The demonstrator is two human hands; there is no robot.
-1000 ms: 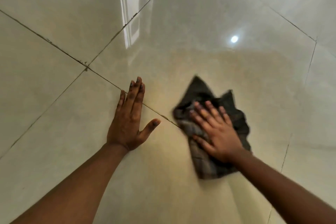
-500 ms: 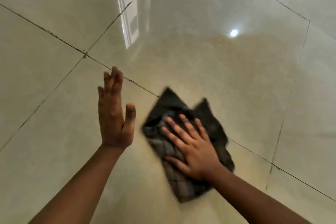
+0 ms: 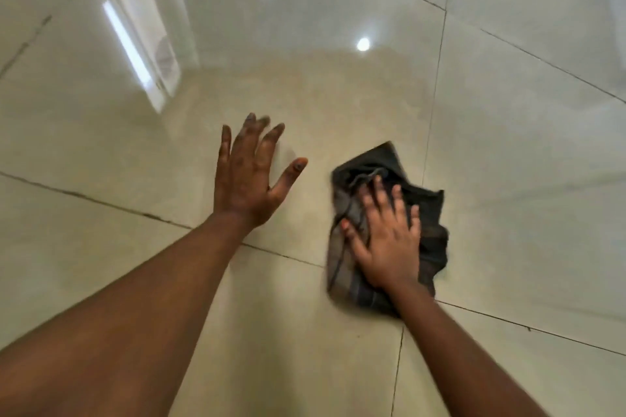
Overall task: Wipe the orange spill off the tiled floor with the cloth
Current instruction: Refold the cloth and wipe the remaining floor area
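A dark, crumpled checked cloth (image 3: 430, 213) lies on the glossy cream tiled floor (image 3: 338, 105), right of centre. My right hand (image 3: 386, 237) presses flat on the cloth, fingers spread and pointing away from me. To the cloth's left, my left hand (image 3: 249, 176) hovers or rests just over the floor with its fingers apart, holding nothing. A faint yellowish tint covers the tile beyond both hands; no distinct orange puddle is visible. The cloth's underside is hidden.
Dark grout lines (image 3: 101, 201) cross the floor diagonally, one running under my left forearm and the cloth. A window reflection (image 3: 142, 41) and a round lamp reflection (image 3: 363, 44) shine on the far tiles. A dark object shows at the top right corner.
The cloth under my right hand slid left and then back to the right. My left hand lifted off the floor, shifted right, and its fingers spread. The view also shifted.
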